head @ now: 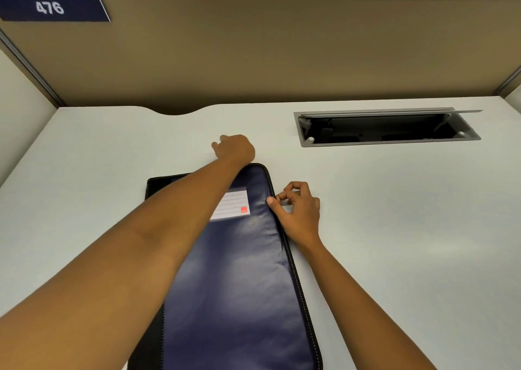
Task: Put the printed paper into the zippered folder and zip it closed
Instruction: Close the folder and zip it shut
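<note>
Zippered folder (239,271) flat on surface (394,214), long axis running away from camera. Left hand (234,149) curled at far edge, grip unclear; right hand (298,211) pinches right edge.

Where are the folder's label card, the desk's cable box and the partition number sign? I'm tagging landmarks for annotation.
label card (234,206): head view, on its lined white face.
cable box (386,141): head view, on its grey front rim.
number sign (50,7): head view, on the white digits 476.
</note>
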